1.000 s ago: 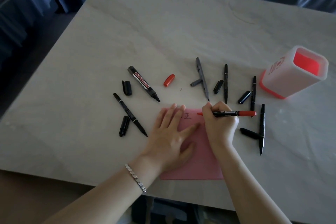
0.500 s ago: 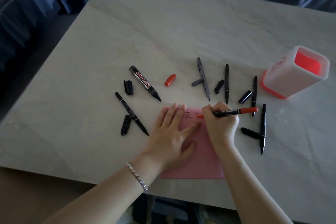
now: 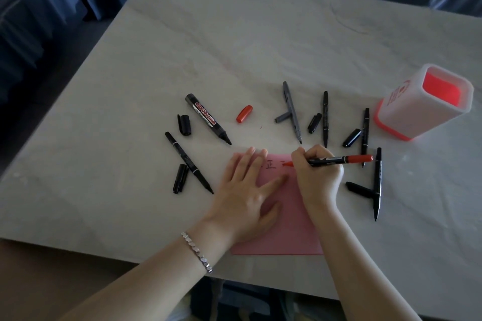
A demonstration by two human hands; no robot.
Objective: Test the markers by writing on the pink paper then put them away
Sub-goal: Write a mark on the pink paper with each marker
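Observation:
The pink paper lies near the table's front edge with a few marks written along its top. My left hand rests flat on it, fingers spread. My right hand grips a red marker, its red tip touching the paper's top edge beside the marks. The marker's red cap lies loose farther back. Several uncapped black markers and caps are scattered around: a whiteboard marker at the left, a grey pen in the middle, thin ones at the right.
A white pen holder with a red inside stands at the right of the grey table. Blue upholstery surrounds the table at the back and left. A bracelet circles my left wrist.
The red marker's tip has shifted slightly right along the paper's top, and new strokes have appeared beside the first mark. My left hand stays pressed on the paper.

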